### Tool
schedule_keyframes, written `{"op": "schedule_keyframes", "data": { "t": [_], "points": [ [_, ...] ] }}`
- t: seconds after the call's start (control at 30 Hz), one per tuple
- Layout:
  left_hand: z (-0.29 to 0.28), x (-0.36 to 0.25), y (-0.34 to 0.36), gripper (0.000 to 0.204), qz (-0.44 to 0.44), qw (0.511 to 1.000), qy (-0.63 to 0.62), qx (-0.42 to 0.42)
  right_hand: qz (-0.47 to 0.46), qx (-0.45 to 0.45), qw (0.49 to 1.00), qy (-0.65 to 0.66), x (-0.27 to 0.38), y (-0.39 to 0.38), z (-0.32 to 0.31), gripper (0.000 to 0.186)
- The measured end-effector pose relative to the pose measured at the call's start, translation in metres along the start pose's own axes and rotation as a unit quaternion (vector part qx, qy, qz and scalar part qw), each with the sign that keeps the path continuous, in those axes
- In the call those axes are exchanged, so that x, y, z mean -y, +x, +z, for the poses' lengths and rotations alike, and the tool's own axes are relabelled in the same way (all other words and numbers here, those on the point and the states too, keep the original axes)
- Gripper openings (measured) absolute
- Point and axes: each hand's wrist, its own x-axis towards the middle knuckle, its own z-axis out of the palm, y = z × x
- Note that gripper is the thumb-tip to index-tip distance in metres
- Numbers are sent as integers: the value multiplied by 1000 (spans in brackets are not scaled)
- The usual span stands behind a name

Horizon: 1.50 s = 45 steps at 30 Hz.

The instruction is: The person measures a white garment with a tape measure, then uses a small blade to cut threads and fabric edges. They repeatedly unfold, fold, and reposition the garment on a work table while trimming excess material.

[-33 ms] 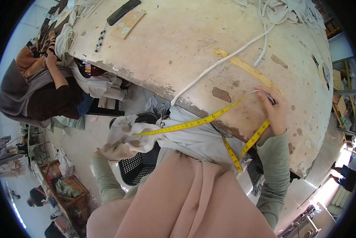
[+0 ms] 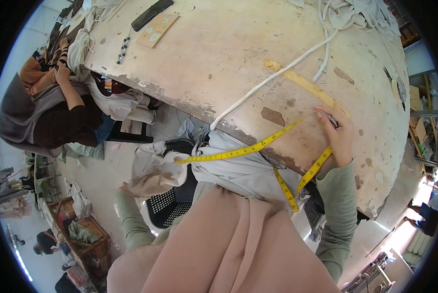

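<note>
Worn and chipped, a pale worktable fills the upper part of the head view, with a black flat object, a beaded strand and a white cord lying on it. At the far left, a co-worker sits by the same table.

Your right hand is over the near part of the tabletop, fingers curled and seemingly pinching the yellow measuring tape; a small thing under the fingertips is too unclear to name. Your left hand is at the lower left edge of the beige cloth, mostly hidden, so how firmly it grips cannot be told.

That tape runs from the bunched cloth, above your lap, up to the right hand; a loose length hangs in a loop below your right wrist, beyond the table edge.

As a judgement, spread the cloth's folds before trusting any reading, since it is crumpled where the tape meets it. Take out the slight sag with an even pull, lay the markings flat and untwisted, and leave the hanging loop clear of the table edge so it won't snag.
</note>
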Motion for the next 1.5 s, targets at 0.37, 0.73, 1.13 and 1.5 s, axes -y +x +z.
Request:
{"op": "schedule_keyframes", "data": {
  "t": [0.37, 0.73, 1.13, 1.5],
  "points": [
    [-95, -197, -118, 46, 465, 834, -285, 88, 121, 185, 971, 93, 43, -11, -5, 25],
    [-161, -286, -324, 34, 837, 506, -63, 201, -62, 318, 946, 6, 112, -75, -47, 49],
    [-215, -200, -212, 26, 654, 701, -195, 208, 195, 304, 932, -27, 86, -238, -220, 24],
    [-293, -311, -295, 37, 812, 582, 3, 43, 196, 162, 967, -23, 34, -152, -147, 26]
  ]
}}
